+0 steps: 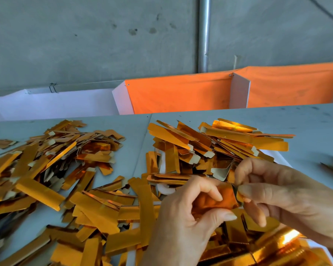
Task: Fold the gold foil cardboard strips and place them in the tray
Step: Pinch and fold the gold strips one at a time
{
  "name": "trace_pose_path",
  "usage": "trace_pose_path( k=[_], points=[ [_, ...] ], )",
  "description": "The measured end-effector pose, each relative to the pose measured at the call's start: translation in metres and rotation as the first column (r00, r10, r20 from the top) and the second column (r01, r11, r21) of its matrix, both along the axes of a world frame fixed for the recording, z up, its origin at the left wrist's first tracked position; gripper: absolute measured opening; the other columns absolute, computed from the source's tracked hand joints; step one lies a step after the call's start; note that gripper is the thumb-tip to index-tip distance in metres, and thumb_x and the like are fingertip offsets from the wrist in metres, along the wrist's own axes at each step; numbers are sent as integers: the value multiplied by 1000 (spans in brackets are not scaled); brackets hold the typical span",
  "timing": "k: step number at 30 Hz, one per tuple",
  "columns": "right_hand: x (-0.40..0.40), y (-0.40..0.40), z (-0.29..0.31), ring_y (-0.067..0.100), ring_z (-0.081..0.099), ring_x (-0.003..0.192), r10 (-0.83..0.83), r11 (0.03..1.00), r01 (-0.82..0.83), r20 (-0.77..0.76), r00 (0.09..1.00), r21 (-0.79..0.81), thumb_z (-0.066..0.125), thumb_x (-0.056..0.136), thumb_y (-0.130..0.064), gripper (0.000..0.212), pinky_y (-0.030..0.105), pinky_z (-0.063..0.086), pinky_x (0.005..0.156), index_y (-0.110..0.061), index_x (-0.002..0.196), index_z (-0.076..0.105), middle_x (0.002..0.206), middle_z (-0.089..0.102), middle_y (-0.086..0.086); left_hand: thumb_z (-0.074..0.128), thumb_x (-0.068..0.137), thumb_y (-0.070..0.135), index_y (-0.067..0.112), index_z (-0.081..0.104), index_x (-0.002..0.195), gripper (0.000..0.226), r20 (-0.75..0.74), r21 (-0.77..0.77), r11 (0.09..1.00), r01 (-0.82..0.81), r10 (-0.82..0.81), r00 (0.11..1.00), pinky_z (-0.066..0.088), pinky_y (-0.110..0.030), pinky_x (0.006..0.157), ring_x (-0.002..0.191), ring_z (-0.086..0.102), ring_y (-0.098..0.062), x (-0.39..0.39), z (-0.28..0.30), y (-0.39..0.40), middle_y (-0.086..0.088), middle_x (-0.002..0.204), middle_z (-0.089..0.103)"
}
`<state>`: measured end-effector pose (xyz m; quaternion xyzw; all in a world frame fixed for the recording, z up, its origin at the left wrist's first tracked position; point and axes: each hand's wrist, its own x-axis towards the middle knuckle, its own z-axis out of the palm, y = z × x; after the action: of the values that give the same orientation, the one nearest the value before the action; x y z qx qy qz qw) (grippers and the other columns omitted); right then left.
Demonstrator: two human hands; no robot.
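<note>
Head view, single entry.

Table: pale grey top, seam running from the far edge toward the middle. Beyond the far edge, white partitions and an orange cloth against a concrete wall with a metal pipe.

Loose strips, left heap: gold foil cardboard strips, flat, lying criss-cross over the left half of the table, reaching the near edge.

Loose strips, centre heap: a denser stack right of the seam, some with pale tabs showing. A white edge peeks out at its right side; whether this is the tray cannot be told.

Strip in hand: one gold piece held above the near-right part of the table, between both hands, already bent partway.

Left hand: fingers curled, thumb and forefinger clamped on the strip's left portion.

Right hand: thumb and fingertips pinched together on the strip's right end, bending it over.

Folded pieces: shiny gold shapes at the near-right corner, under the right wrist; their container is not clearly visible.

Step, as judged: folding is under way, placing not yet done. The next move likely calls for pressing the crease firm while the left hand steadies, then carrying the piece to the tray.
</note>
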<state>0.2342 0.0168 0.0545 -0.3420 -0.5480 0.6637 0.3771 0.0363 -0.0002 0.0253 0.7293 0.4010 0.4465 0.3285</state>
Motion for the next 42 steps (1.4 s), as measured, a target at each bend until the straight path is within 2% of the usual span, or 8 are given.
trace_pose_path(
  k=[3,7,16,21,27,30,37,42],
  points=[
    [-2,-2,0,20,54,44,-30,1000,30,33,999,9,92,50,-27,43,22,47,45,-7,77,66,60,55,17,72,68,45,36,57,80,22,-21,50,999,-11,12,1000,46,-7,72,99,57,6,0,0,0,32,108,59],
    [-7,-3,1,22,56,45,-71,997,70,85,994,23,96,38,-36,55,23,48,45,-8,76,68,60,57,19,72,71,36,33,56,87,23,-64,131,991,-20,29,998,44,-8,72,94,58,3,1,1,1,27,106,59],
    [-10,-4,2,22,58,45,-104,993,96,129,986,64,95,33,-44,57,22,49,45,-13,74,70,58,61,18,71,70,42,36,54,92,28,-70,124,991,-44,53,996,47,-10,72,95,58,3,1,-3,1,32,108,58],
    [-11,-2,2,20,59,45,-131,986,104,218,967,132,91,38,-50,51,19,47,45,-18,72,69,56,63,17,66,71,51,37,55,95,30,-101,174,983,-55,73,992,46,-8,70,94,57,6,-1,-4,2,32,109,57],
    [-12,-1,4,18,59,44,-142,982,99,287,947,160,79,59,-23,15,17,46,45,-22,68,67,54,62,14,60,72,55,35,56,96,32,-128,241,969,-62,95,987,49,-13,75,98,57,8,0,-6,2,31,113,54],
    [-13,-1,4,19,60,45,-144,979,88,319,937,185,72,62,-17,11,18,47,46,-25,67,66,53,63,12,59,74,52,34,56,95,28,-157,290,955,-55,104,982,49,-14,78,99,56,8,0,-6,2,25,117,54],
    [-7,0,5,20,63,50,-109,979,45,326,939,197,76,63,-23,14,20,50,52,-25,70,64,58,65,13,58,75,50,33,56,94,26,-195,317,948,-37,104,975,48,-14,82,102,56,6,1,-7,4,20,116,58],
    [0,2,-1,25,64,56,-4,996,-11,172,985,84,89,57,-43,46,27,53,52,-10,82,69,69,64,20,56,73,55,36,54,98,32,-165,282,958,-46,96,982,45,-10,84,105,51,11,-1,-7,4,32,124,43]
  ],
)
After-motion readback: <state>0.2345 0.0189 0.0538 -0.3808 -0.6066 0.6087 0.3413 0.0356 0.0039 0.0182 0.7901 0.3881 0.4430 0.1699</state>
